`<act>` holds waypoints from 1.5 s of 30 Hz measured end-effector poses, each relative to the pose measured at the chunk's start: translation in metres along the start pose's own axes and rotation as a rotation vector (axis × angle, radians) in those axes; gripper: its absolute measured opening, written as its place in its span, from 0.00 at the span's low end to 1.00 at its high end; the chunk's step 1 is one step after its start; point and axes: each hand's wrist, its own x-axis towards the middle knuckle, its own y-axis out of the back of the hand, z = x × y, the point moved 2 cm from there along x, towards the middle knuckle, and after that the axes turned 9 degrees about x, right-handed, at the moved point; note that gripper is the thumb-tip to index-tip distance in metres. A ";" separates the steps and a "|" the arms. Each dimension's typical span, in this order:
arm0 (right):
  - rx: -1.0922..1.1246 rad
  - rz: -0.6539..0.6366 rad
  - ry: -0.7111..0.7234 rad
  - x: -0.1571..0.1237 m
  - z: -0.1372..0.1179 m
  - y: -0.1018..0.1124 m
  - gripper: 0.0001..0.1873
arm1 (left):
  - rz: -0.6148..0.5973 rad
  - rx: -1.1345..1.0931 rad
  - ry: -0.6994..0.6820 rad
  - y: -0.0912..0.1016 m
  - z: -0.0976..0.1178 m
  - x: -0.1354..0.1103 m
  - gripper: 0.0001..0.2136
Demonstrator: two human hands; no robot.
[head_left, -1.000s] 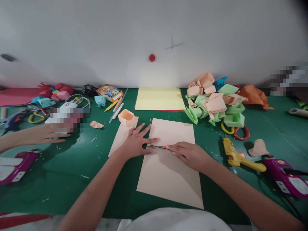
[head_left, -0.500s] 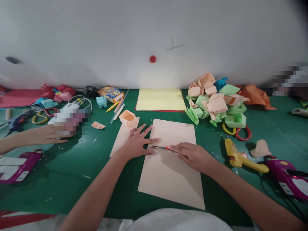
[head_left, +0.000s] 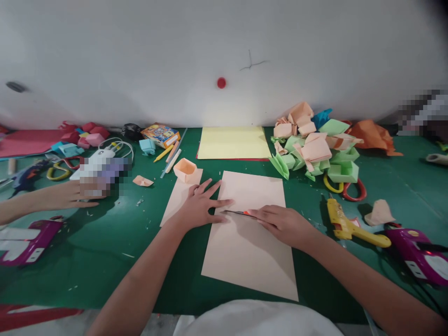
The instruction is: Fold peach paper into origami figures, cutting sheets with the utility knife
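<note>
A large peach paper sheet (head_left: 250,261) lies on the green table in front of me. My left hand (head_left: 198,208) presses on its left edge, fingers spread flat and open. Over the middle of the sheet my right hand (head_left: 280,223) is closed around a craft knife (head_left: 238,213), whose thin dark blade points left toward my left fingertips. An orange-red part shows beside my fingers; the handle is hidden in the hand. Partly under my left hand lies a narrower peach strip (head_left: 171,205), with a small folded paper box (head_left: 185,170) at its top end.
Yellow sheets (head_left: 233,142) lie by the wall. Folded paper pieces (head_left: 317,147) are heaped at right, near scissors (head_left: 354,189), a yellow glue gun (head_left: 350,228) and a purple power strip (head_left: 420,254). Another person's hand (head_left: 84,193) rests at left near a crayon box (head_left: 161,135).
The knife and my right hand have shifted slightly right across the sheet. My left hand stays spread in place. The view has tilted a little.
</note>
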 end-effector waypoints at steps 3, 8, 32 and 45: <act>0.001 -0.001 -0.005 -0.001 0.002 0.000 0.23 | -0.004 0.003 0.001 0.000 0.000 0.000 0.26; -0.002 -0.013 -0.015 -0.002 0.003 0.000 0.23 | -0.004 0.010 0.002 0.000 0.000 0.001 0.26; 0.025 0.007 -0.012 -0.006 0.002 0.003 0.23 | -0.012 0.005 0.007 0.000 0.001 0.001 0.27; 0.013 0.009 -0.033 -0.009 0.003 0.007 0.22 | -0.015 -0.001 0.005 0.000 0.000 0.002 0.27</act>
